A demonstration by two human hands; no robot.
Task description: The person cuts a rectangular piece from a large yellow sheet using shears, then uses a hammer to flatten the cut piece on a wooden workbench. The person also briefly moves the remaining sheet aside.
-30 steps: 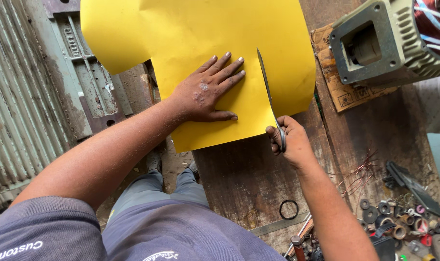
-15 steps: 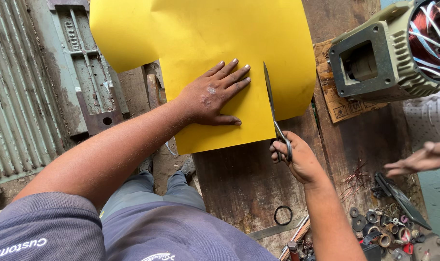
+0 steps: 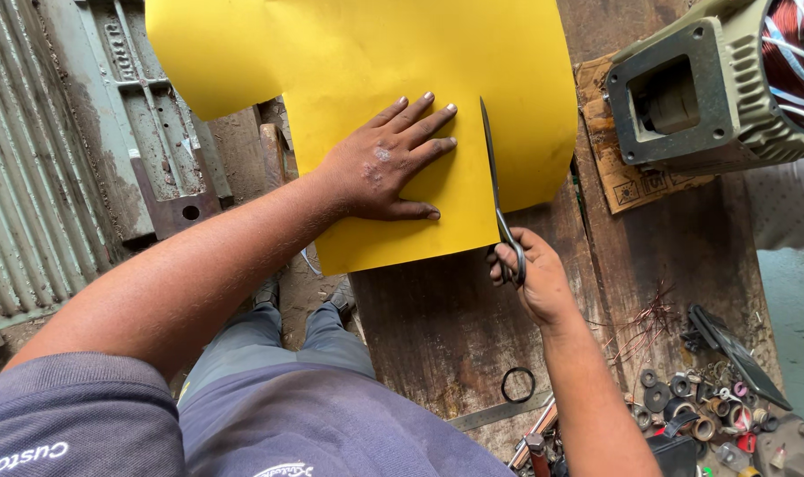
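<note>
Yellow sheet under your left hand, scissors in your right.

Your left hand [image 3: 386, 168] lies flat, fingers spread, pressing the yellow sheet [image 3: 367, 71] down on the wooden bench [image 3: 437, 327]; its grip is open, holding nothing. Your right hand [image 3: 530, 274] has its grip closed through the handles of the scissors [image 3: 499, 194], blades running up into the sheet just beside your left fingertips, a cut line showing along them. The sheet overhangs the bench's left edge. A grey motor housing [image 3: 720, 88] sits on brown card [image 3: 618, 159] at upper right. A black ring [image 3: 518, 385] and small washers [image 3: 694, 411] lie near your right forearm.
</note>
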